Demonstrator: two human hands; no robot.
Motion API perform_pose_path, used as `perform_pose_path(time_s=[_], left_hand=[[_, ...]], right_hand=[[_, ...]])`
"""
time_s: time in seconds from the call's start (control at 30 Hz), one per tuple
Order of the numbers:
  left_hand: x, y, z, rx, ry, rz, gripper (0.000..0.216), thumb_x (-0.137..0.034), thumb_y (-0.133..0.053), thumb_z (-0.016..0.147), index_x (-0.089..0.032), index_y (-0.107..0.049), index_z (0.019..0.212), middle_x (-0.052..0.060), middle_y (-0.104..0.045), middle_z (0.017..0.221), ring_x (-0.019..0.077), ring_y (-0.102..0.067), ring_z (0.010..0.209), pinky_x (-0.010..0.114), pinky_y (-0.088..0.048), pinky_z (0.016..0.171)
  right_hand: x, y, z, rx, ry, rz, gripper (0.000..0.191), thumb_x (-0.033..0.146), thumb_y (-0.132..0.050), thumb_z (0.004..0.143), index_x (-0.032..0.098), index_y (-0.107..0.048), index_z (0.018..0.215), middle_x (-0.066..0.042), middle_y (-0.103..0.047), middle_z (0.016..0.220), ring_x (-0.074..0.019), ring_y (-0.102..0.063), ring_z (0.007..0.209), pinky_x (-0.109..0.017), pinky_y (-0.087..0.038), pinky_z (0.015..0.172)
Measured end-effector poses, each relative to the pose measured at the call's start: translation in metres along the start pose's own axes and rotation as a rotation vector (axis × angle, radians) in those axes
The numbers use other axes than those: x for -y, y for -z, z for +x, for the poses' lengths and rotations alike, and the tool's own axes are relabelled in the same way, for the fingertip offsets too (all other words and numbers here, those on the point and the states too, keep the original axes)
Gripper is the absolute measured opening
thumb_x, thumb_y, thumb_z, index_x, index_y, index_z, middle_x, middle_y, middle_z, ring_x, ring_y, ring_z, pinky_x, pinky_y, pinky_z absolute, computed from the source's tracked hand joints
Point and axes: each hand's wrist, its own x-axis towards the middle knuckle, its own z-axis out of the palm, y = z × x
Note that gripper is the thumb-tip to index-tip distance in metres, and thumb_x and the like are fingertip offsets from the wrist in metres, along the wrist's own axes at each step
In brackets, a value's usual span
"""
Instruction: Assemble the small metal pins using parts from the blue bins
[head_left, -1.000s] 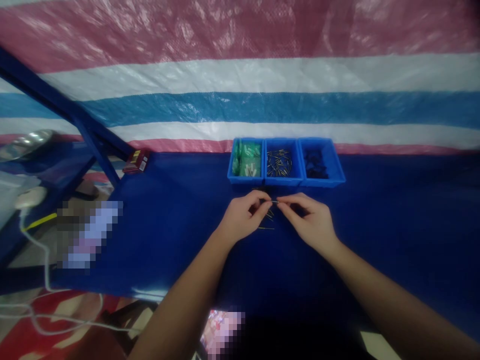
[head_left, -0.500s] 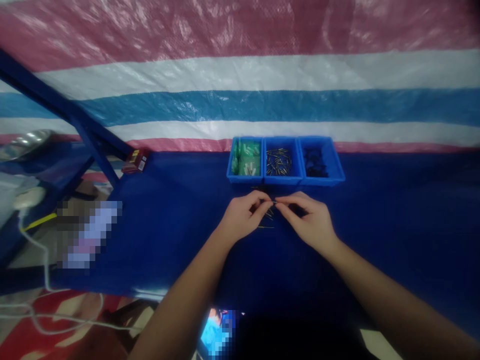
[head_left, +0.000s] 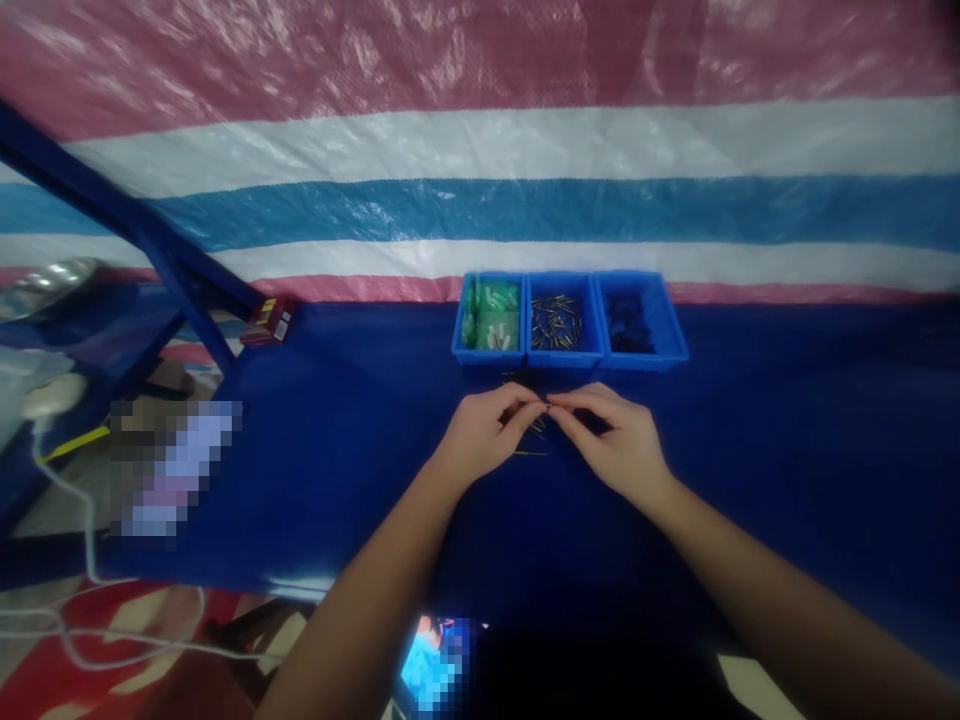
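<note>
One thin pin (head_left: 530, 453) lies on the blue table (head_left: 337, 480). Just beyond it, the left hand (head_left: 478, 437) and right hand (head_left: 630, 447) nearly meet, both pinching a mostly hidden tiny piece (head_left: 548, 406); loose pins (head_left: 538, 428) lie between them. Three blue bins (head_left: 564, 360) stand along the table's far edge, metal pins (head_left: 556, 325) in the middle one.

Tiny part (head_left: 548, 405), mostly hidden, pinched from both sides; thin brass-coloured pins (head_left: 530, 453) lie nearby, variously angled
</note>
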Motion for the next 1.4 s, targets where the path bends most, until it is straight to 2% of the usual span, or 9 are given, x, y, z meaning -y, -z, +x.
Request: perform_pose_path(time_s=[0.13,0.3,0.43,0.6,0.8,0.93,1.13,1.3,1.4], left_hand=[[0.0016,0.0015,-0.0002,0.028,-0.013,0.042,0.026,-0.037,-0.058,0.099,-0.019,-0.072,0.086,-0.001,-0.071,0.071,0.0096,-0.062,0.060,0.021,-0.045,0.060],[0.0016,-0.0018,-0.0007,-0.021,-0.008,-0.017,0.017,-0.033,-0.067,0.094,-0.022,-0.073,0.106,-0.003,-0.073,0.074,0.0085,-0.064,0.060,0.020,-0.050,0.064],[0.0000,-0.0010,0.0000,0.008,-0.002,-0.037,0.015,-0.032,-0.063,0.097,-0.021,-0.073,0.097,-0.001,-0.075,0.081,0.0085,-0.064,0.063,0.019,-0.049,0.064],[0.0009,0.0019,0.0006,0.052,-0.033,0.070,0.034,-0.040,-0.054,0.101,-0.019,-0.072,0.083,0.000,-0.070,0.070,0.0112,-0.063,0.062,0.022,-0.046,0.060],[0.0000,-0.0018,0.0004,-0.044,-0.026,-0.013,0.019,-0.035,-0.066,0.095,-0.022,-0.074,0.106,-0.001,-0.074,0.078,0.0095,-0.065,0.063,0.021,-0.052,0.066],[-0.0013,-0.0018,0.0009,-0.018,-0.041,-0.044,0.013,-0.029,-0.064,0.096,-0.021,-0.074,0.101,0.000,-0.077,0.089,0.0093,-0.067,0.068,0.021,-0.053,0.070],[0.0007,0.0009,0.0008,0.037,0.002,-0.033,0.020,-0.035,-0.061,0.098,-0.020,-0.072,0.093,0.000,-0.075,0.084,0.0106,-0.065,0.068,0.022,-0.049,0.065],[0.0007,0.0023,0.0004,0.072,-0.017,0.040,0.030,-0.038,-0.055,0.101,-0.018,-0.071,0.085,-0.001,-0.068,0.072,0.0101,-0.061,0.063,0.022,-0.044,0.061],[-0.0007,0.0008,0.0006,0.035,-0.020,0.017,0.022,-0.037,-0.061,0.098,-0.019,-0.072,0.093,-0.002,-0.070,0.072,0.0090,-0.062,0.063,0.021,-0.046,0.063]], right_hand=[[0.0000,-0.0001,-0.0011,-0.002,0.012,-0.005,0.012,0.025,-0.070,0.092,0.025,-0.079,0.100,-0.004,-0.079,0.092,-0.0199,-0.070,0.081,-0.038,-0.058,0.074],[0.0000,0.0009,-0.0006,-0.012,0.009,0.000,0.012,0.023,-0.069,0.092,0.024,-0.079,0.099,-0.004,-0.079,0.091,-0.0201,-0.070,0.081,-0.038,-0.058,0.074],[-0.0006,0.0007,-0.0005,-0.009,0.012,-0.008,0.012,0.025,-0.070,0.092,0.026,-0.079,0.099,-0.004,-0.079,0.093,-0.0205,-0.071,0.082,-0.038,-0.059,0.075],[-0.0003,0.0000,-0.0013,-0.005,0.030,-0.013,0.013,0.025,-0.069,0.092,0.026,-0.079,0.101,-0.004,-0.079,0.094,-0.0209,-0.071,0.083,-0.039,-0.059,0.076],[-0.0014,0.0002,0.0007,-0.013,0.029,-0.034,0.011,0.023,-0.069,0.092,0.024,-0.079,0.097,-0.004,-0.079,0.091,-0.0208,-0.070,0.081,-0.038,-0.059,0.074],[-0.0020,0.0005,0.0010,-0.002,0.041,-0.029,0.012,0.022,-0.069,0.092,0.025,-0.079,0.099,-0.004,-0.079,0.093,-0.0208,-0.071,0.083,-0.040,-0.059,0.077],[-0.0017,0.0004,-0.0002,-0.015,0.069,0.004,0.016,0.019,-0.070,0.091,0.025,-0.079,0.103,-0.004,-0.080,0.098,-0.0209,-0.072,0.087,-0.040,-0.059,0.080],[-0.0016,0.0001,-0.0008,-0.010,0.052,0.015,0.015,0.020,-0.071,0.091,0.025,-0.079,0.103,-0.003,-0.079,0.096,-0.0198,-0.072,0.085,-0.038,-0.059,0.078],[-0.0023,0.0002,-0.0005,-0.010,0.039,0.011,0.013,0.020,-0.071,0.091,0.024,-0.079,0.101,-0.004,-0.079,0.093,-0.0191,-0.071,0.082,-0.035,-0.058,0.075]])
